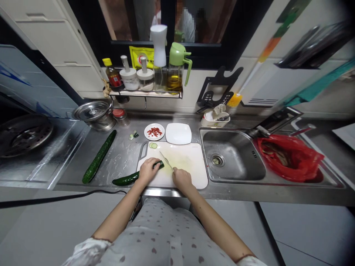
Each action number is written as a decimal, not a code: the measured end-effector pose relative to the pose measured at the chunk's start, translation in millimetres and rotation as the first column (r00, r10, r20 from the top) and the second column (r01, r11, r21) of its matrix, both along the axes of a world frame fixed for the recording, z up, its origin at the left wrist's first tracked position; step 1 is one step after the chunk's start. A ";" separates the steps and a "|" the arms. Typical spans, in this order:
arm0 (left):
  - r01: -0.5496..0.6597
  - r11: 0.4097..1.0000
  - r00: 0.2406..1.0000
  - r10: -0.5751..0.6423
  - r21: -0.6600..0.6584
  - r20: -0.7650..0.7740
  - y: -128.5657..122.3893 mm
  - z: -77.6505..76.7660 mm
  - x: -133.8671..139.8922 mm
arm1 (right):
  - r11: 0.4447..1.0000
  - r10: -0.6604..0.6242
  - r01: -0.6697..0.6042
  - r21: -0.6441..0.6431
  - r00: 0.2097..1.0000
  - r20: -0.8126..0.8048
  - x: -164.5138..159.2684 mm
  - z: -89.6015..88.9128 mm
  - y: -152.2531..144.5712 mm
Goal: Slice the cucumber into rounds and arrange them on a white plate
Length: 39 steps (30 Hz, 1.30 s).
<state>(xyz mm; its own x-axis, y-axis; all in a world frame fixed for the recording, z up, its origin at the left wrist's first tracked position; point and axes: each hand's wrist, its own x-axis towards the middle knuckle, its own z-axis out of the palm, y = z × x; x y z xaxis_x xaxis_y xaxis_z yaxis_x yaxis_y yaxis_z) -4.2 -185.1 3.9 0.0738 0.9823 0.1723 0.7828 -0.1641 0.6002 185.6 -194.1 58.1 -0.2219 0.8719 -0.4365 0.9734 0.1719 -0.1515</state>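
Note:
On the white cutting board, my left hand is closed over a cucumber, whose long end sticks out past the board's left edge. The cucumber's cut end shows just right of my fingers. My right hand grips a knife by its handle, with the blade pointing up and left beside that cut end. A few pale cucumber slices lie at the board's upper left. A second, whole cucumber rests on the steel counter further left.
Behind the board stand a small plate with chopped red pieces and a white square plate. Cucumber ends lie nearby. A steel sink and a red plastic bag are right; a lidded pot and stove are left.

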 end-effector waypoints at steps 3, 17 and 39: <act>-0.057 0.998 0.998 0.056 0.028 0.014 0.3 1.0 0.3 | 1.000 0.005 -0.005 0.007 0.999 0.037 4.0 2.3 -1.0; 0.022 0.997 0.999 -0.020 0.072 -0.034 18.8 39.7 15.2 | 0.983 -0.074 0.062 0.173 0.995 0.066 22.3 11.2 0.9; 0.114 0.991 0.993 -0.111 -0.071 0.045 39.8 47.8 37.4 | 0.966 -0.047 0.034 0.256 0.998 0.043 43.2 4.1 -4.5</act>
<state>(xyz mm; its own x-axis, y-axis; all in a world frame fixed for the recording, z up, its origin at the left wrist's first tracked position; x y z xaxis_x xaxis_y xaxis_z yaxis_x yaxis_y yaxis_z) 33.2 -145.4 51.7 0.1785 0.9783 0.1055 0.7367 -0.2039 0.6447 228.8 -198.7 62.2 -0.1685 0.9635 -0.2082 0.9854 0.1592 -0.0609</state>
